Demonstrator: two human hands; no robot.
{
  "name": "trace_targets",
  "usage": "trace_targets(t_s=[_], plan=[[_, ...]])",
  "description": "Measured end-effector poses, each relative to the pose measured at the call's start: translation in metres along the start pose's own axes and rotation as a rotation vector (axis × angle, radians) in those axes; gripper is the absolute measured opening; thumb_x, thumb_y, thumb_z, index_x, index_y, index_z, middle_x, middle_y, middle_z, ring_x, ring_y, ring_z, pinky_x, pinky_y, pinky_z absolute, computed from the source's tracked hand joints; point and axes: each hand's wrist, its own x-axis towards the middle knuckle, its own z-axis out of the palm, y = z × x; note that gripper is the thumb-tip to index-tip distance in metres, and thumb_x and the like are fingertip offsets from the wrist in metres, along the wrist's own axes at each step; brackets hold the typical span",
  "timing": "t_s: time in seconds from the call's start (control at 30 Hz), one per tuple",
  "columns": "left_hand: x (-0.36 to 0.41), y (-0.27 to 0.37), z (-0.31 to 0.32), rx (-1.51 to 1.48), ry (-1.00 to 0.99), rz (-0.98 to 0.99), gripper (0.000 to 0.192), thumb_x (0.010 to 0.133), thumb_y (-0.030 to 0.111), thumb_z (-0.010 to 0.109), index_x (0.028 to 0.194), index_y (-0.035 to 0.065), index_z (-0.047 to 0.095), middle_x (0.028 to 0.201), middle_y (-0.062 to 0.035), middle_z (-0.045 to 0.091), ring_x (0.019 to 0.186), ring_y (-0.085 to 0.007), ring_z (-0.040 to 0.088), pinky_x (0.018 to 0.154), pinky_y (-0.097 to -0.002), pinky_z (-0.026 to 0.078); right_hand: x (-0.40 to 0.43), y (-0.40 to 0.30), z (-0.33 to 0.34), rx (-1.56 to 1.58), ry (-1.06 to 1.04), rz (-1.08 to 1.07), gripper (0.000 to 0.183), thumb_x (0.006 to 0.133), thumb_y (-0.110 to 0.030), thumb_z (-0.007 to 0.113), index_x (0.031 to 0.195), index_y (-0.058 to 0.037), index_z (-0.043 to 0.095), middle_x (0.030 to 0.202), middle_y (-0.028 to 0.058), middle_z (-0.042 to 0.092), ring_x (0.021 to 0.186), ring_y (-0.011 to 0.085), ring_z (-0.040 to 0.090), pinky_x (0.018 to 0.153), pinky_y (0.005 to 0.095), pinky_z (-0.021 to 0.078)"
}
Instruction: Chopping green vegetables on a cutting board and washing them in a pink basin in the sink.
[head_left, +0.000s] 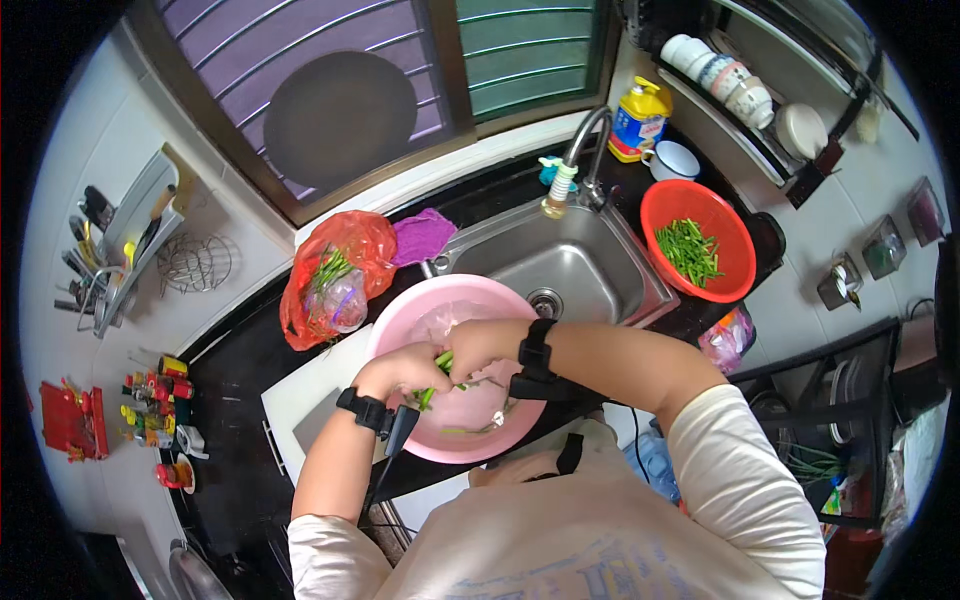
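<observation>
Over a pink plastic basin (480, 452), my left hand (401, 370) and my right hand (478, 346) are close together, with fingers curled on a few green vegetable stems (444, 361). More green pieces (425, 397) show just below my left fingers; whether they are gripped too is hidden. Clear water and some loose bits lie in the basin. It stands at the left of a steel sink (592, 274), partly over a white cutting board (304, 382). Both wrists wear black straps with small devices.
Beyond the basin sits a red plastic bag (296, 300) of greens beside a purple cloth (422, 236). Right of the sink, a red bowl (735, 255) holds cut green stems (688, 251). A faucet (559, 196), a yellow-capped bottle (640, 124) and an enamel mug (673, 162) line the back.
</observation>
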Motion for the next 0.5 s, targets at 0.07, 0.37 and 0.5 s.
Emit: trace_targets(t_s=[0.07,0.37,0.5], plan=[[0.002,0.006,0.007,-0.100,0.002,-0.003,0.048,0.067,0.016,0.072,0.112,0.0034,0.062,0.087,-0.0072,0.066,0.074,-0.0164,0.062,0.060,-0.0322,0.051,0.005,0.004,0.004,0.008,-0.025,0.115,0.023,0.059,-0.025,0.072,0.071,-0.0059,0.069,0.059,0.0073,0.062,0.050,0.0198,0.057,0.045,0.0363,0.0425],[0.029,0.044,-0.009,0.139,-0.007,0.071,0.050,0.065,0.019,0.075,0.110,0.0013,0.065,0.094,-0.0046,0.068,0.084,-0.0137,0.060,0.077,-0.0293,0.049,-0.019,0.023,-0.018,-0.129,0.077,0.253,0.034,0.059,-0.029,0.076,0.084,-0.0051,0.072,0.070,0.0110,0.068,0.062,0.0256,0.065,0.058,0.0389,0.0509],[0.045,0.127,-0.016,0.223,0.002,0.106,0.047,0.063,0.021,0.075,0.105,0.0020,0.066,0.088,-0.0080,0.068,0.080,-0.0160,0.061,0.076,-0.0308,0.049,-0.080,0.031,-0.060,-0.006,0.163,0.271,0.031,0.062,-0.026,0.076,0.083,-0.0043,0.070,0.064,0.0066,0.065,0.054,0.0198,0.061,0.046,0.0343,0.0462]])
